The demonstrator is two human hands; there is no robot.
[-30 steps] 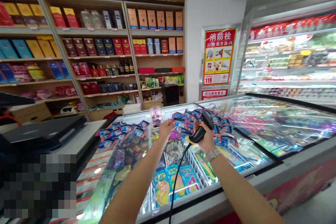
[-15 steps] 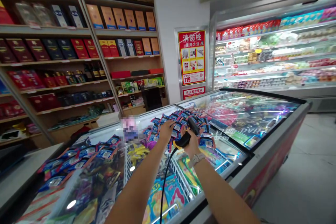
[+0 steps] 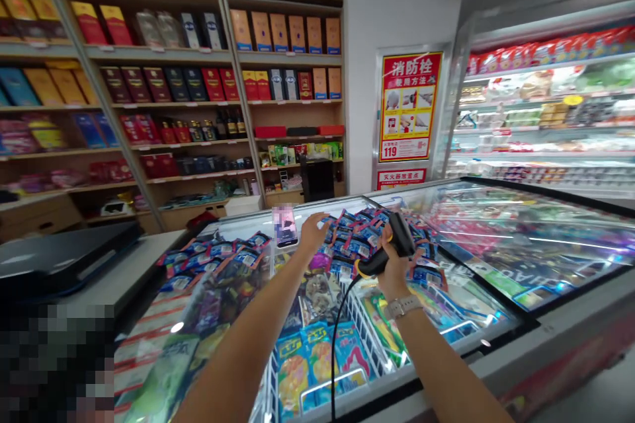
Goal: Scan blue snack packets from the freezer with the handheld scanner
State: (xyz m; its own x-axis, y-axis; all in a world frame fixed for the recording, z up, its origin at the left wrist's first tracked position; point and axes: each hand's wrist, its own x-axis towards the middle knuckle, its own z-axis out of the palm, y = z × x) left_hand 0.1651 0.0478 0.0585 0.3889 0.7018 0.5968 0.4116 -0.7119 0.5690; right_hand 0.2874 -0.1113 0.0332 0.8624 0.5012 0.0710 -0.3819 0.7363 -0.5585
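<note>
My right hand (image 3: 394, 274), with a watch on the wrist, is closed round the handle of a black and yellow barcode scanner (image 3: 401, 235). The scanner's head tilts up above a pile of small blue and pink packets (image 3: 358, 244), and its black cable (image 3: 335, 337) runs down toward me. At the left edge of that pile is my left hand (image 3: 313, 232), fingers reaching out and apart, no held packet discernible. Just left of it a phone (image 3: 285, 228) stands upright, its screen lit and partly blurred. A second group of blue packets (image 3: 213, 254) lies further left on the freezer glass.
The glass-topped chest freezer (image 3: 496, 360) holds wire baskets of bagged goods. A counter (image 3: 163, 248) with a dark flat device (image 3: 69, 264) stands at left. Behind are shelves of boxes (image 3: 193, 82), a red fire-hydrant sign (image 3: 411, 106) and a lit open fridge (image 3: 546, 106).
The view has turned left. My left hand has moved left, away from the scanner and nearer the phone. My right hand still grips the scanner, its head now raised more.
</note>
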